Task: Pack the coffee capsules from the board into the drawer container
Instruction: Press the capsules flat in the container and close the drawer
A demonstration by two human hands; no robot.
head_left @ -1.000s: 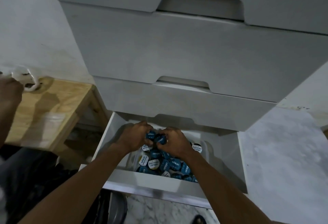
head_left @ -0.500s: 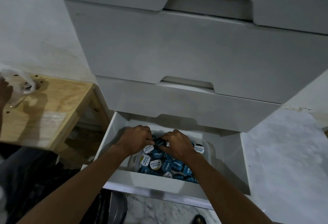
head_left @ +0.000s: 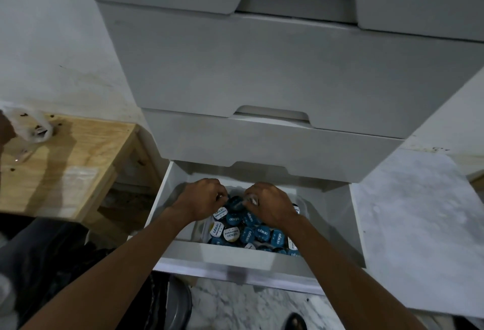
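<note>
The bottom drawer [head_left: 235, 256] of a white cabinet stands pulled out. Inside it sits a clear container [head_left: 303, 205] heaped with several blue and white coffee capsules [head_left: 251, 234]. My left hand [head_left: 200, 202] and my right hand [head_left: 269, 205] reach into the drawer side by side over the far part of the heap. Both hands have curled fingers that touch capsules at the top of the pile. Whether either hand truly grips a capsule is hidden by the fingers. The container's back is covered by my hands.
Two shut drawers [head_left: 262, 73] rise above the open one. A wooden board [head_left: 68, 162] on a low stand lies to the left, with a white plastic bag [head_left: 34, 125] and another person's hand at its far left edge. Marble floor [head_left: 413, 219] extends on the right.
Both hands have stayed on the pile, shifting slightly apart at the fingertips. The hand at the left edge of the board has drawn back, leaving more of the board bare.
</note>
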